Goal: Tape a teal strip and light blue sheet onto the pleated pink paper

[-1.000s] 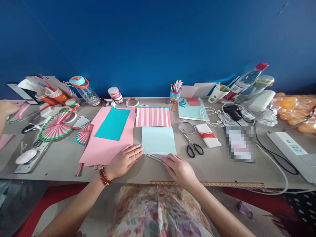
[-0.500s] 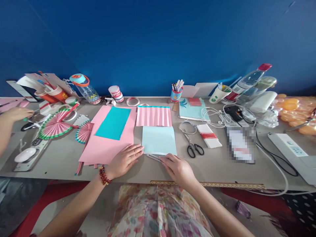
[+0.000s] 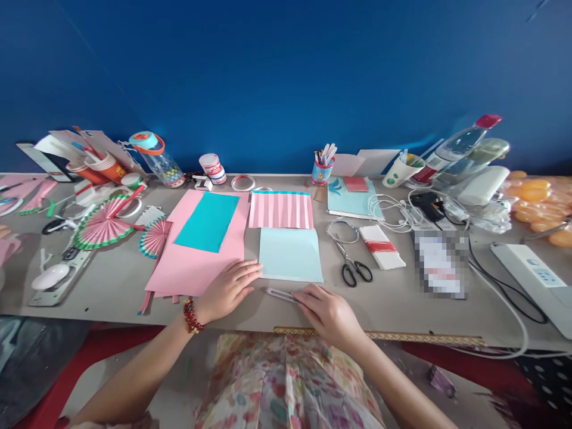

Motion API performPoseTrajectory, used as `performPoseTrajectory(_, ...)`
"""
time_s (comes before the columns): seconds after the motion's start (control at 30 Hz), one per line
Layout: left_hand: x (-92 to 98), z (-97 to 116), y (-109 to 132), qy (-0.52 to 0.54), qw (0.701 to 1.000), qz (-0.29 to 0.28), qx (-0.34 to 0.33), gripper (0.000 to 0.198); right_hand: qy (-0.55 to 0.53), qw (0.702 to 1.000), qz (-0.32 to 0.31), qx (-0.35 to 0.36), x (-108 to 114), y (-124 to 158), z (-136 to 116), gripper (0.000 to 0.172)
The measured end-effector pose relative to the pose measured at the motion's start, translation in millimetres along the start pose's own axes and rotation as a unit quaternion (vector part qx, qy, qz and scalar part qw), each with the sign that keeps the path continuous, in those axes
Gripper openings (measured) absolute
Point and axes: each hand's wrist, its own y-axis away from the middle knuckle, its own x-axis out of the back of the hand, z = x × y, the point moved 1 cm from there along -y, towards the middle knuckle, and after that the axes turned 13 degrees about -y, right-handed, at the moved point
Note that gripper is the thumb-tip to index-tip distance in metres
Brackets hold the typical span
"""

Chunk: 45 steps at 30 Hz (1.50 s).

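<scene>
My left hand [image 3: 230,290] lies flat with its fingers stretched out, over the lower right of a large pink paper sheet [image 3: 179,274]. Its fingertips reach the left edge of a pale blue sheet or pad [image 3: 290,255]. Just below that pad, my right hand [image 3: 328,310] is closed around a slim whitish utility knife [image 3: 279,294], which points left along the table. Directly above the pad sits a pleated pink paper [image 3: 280,210] with a turquoise top edge. A turquoise sheet [image 3: 208,221] rests on the pink one.
Black-handled scissors [image 3: 356,273] and a card wound with red thread [image 3: 383,247] lie to the right. Pink paper fans [image 3: 103,223] and a power strip [image 3: 62,277] are on the left. A patterned strip [image 3: 379,337] runs along the front edge. Part of another person's hand [image 3: 5,233] shows far left.
My right hand and the utility knife have moved slightly down, away from the pad's lower edge. My left hand stays flat. The other person's hand at far left has drawn back.
</scene>
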Motion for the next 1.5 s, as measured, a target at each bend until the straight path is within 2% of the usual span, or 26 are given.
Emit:
performPoseTrajectory(0.1, 1.9, 3.3, -7.3, 0.002, 1.0, 0.025, 0.011, 0.033, -0.012, 1.0, 0.019, -0.001, 5.9, 3.5, 2.8, 0.031)
performPoseTrajectory(0.3, 0.3, 8.9, -18.7, 0.005, 0.998, 0.055, 0.038, 0.022, 0.022, 0.993, 0.115, -0.02, 25.3, 4.2, 14.8, 0.034)
performPoseTrajectory(0.43, -0.3, 12.4, -21.1, 0.013, 0.997, 0.057, 0.053, 0.017, 0.053, 0.99, 0.128, -0.026, 27.2, -2.5, 21.0, 0.034)
performPoseTrajectory(0.6, 2.3, 14.9, -22.5, 0.024, 0.996, 0.056, 0.068, 0.017, 0.108, 0.988, 0.105, -0.018, 25.5, -21.2, 25.7, 0.034)
performPoseTrajectory(0.83, 1.5, 16.5, -17.7, 0.01, 0.997, 0.067, 0.043, 0.024, 0.158, 0.987, 0.039, 0.006, 35.2, -42.7, 19.9, 0.031)
performPoseTrajectory(1.0, -6.1, 15.3, -13.6, -0.025, 0.996, 0.077, 0.033, 0.024, 0.11, 0.99, -0.054, 0.064, 18.8, -65.8, -1.7, 0.032)
performPoseTrajectory(1.13, -5.8, 17.1, -13.3, -0.032, 0.997, 0.07, 0.025, 0.025, 0.139, 0.978, -0.11, 0.111, 2.9, -83.0, -6.2, 0.029)
performPoseTrajectory(1.37, -4.4, 22.7, -0.8, -0.054, 0.994, 0.083, 0.052, 0.021, 0.175, 0.969, -0.107, 0.137, -4.2, -84.5, 3.8, 0.028)
performPoseTrajectory(1.5, -5.4, 25.0, 0.6, -0.117, 0.987, 0.113, 0.016, 0.024, 0.168, 0.973, -0.089, 0.132, -7.8, -83.7, 6.8, 0.025)
